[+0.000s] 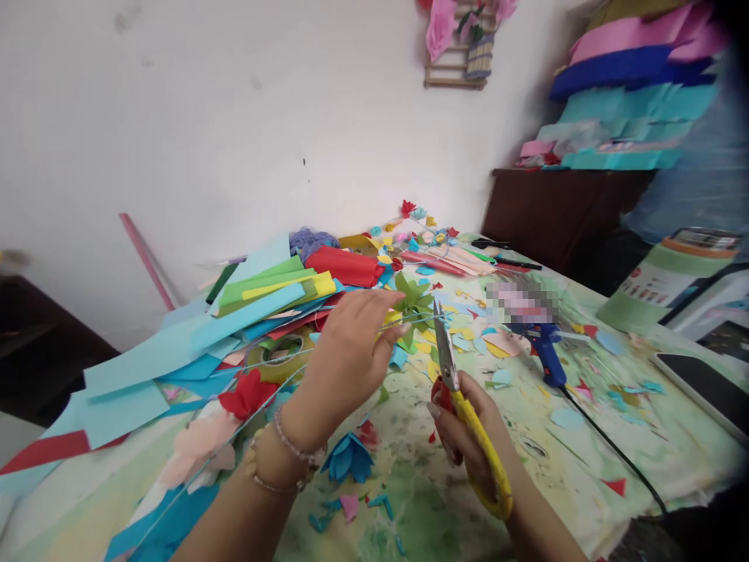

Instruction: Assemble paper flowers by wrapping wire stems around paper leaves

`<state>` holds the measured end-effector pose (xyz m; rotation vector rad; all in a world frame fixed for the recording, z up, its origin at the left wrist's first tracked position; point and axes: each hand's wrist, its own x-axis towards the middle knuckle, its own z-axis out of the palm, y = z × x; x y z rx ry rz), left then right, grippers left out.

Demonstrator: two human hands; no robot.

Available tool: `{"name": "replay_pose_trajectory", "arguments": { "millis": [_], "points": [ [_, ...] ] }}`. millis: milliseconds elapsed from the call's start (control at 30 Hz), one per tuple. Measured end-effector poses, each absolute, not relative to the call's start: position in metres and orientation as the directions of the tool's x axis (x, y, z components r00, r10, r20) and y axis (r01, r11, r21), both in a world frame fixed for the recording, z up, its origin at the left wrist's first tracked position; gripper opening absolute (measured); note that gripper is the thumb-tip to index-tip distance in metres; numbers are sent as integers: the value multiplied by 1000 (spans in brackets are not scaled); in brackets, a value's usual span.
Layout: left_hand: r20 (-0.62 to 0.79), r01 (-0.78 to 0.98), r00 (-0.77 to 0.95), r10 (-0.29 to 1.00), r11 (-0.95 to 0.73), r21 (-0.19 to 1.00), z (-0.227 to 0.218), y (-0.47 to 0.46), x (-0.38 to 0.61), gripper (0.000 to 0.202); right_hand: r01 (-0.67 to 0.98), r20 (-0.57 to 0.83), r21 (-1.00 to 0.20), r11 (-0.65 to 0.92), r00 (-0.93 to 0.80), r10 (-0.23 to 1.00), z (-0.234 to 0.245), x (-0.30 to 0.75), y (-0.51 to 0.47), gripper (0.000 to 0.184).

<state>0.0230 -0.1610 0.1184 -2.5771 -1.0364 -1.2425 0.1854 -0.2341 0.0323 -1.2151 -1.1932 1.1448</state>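
Note:
My left hand (351, 351) is closed in a pinch on thin wire strands (263, 367) that run back toward my wrist. Beside its fingertips sits a green paper flower (414, 300). My right hand (462, 429) grips yellow-handled scissors (462, 406), whose blades point up and meet the wire just right of my left fingertips. Below my hands, a red paper flower (249, 394) and a blue paper flower (349, 458) lie on the cloth-covered table (585, 453).
Stacked coloured paper sheets (234, 320) cover the table's left and back. A tape roll (281, 355) lies under the wires. A blue glue gun (547, 351) with a black cord lies to the right, and a tablet (702, 386) sits at the right edge. Paper scraps are scattered about.

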Motion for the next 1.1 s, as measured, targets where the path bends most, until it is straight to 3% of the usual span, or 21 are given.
{"name": "replay_pose_trajectory", "arguments": {
  "millis": [100, 267, 367, 467, 600, 767, 1100],
  "points": [
    [715, 492, 549, 433, -859, 141, 111, -159, 31, 36, 61, 78, -995, 74, 56, 995, 34, 183, -237, 25],
    [790, 503, 487, 371, -859, 93, 109, -167, 31, 21, 131, 126, -984, 122, 20, 992, 33, 175, -245, 23],
    [816, 487, 465, 344, -869, 89, 115, -170, 26, 16, 50, 122, -991, 120, 19, 992, 35, 168, -251, 25],
    [830, 493, 444, 337, -866, 88, 119, -172, 21, 17, -61, 121, -991, 116, -92, 988, 42, 162, -257, 28],
    [834, 496, 419, 360, -860, 122, 122, -176, 16, 16, -172, 70, -984, 44, -147, 987, 61, 159, -266, 35],
    [782, 514, 386, 488, -818, 257, 122, -180, 16, 18, -273, 23, -961, -39, -223, 975, 81, 159, -272, 41],
    [743, 516, 368, 559, -788, 337, 121, -184, 19, 20, -204, 11, -979, -18, -144, 989, 78, 158, -275, 40]
  ]
}}
